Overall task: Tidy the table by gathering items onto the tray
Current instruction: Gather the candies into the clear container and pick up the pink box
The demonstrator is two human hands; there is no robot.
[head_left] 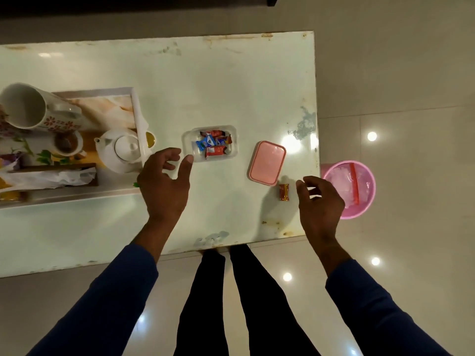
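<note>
A pale glossy table (231, 80) runs out of view on the left, with its right edge and near right corner in sight. At the left end a tray (135, 109) with a white rim sits near the front edge, its left part cut off by the picture border. On it stand a tall white jug (33, 107) with orange flower print, lying tilted toward the camera so its mouth shows, a small cup (67, 143) with dark liquid, and a white teapot (120, 150) with its lid on, against the tray's right rim. A crumpled white wrapper or tissue (51, 177) lies on a dark slab at the tray's near side; what the slab is cannot be made out. A yellow round thing (150, 138) peeks out just past the tray's right rim, mostly hidden.

Mid-table sits a clear plastic box (209, 146), lid off, holding several small wrapped sweets in red, blue and brown; their labels are too blurred to read. Its pink lid (267, 163) lies to the right, apart from it. One wrapped candy (284, 192) lies alone near the right edge, just below the lid.

The left hand (164, 181) hovers spread and empty, thumb tip close to the box's near left corner; contact is unclear. The right hand (318, 201) is loosely curled, empty, fingertips just beside the lone candy without gripping it.

A pink bin (350, 190) with a clear liner stands on the floor past the table's right edge.
</note>
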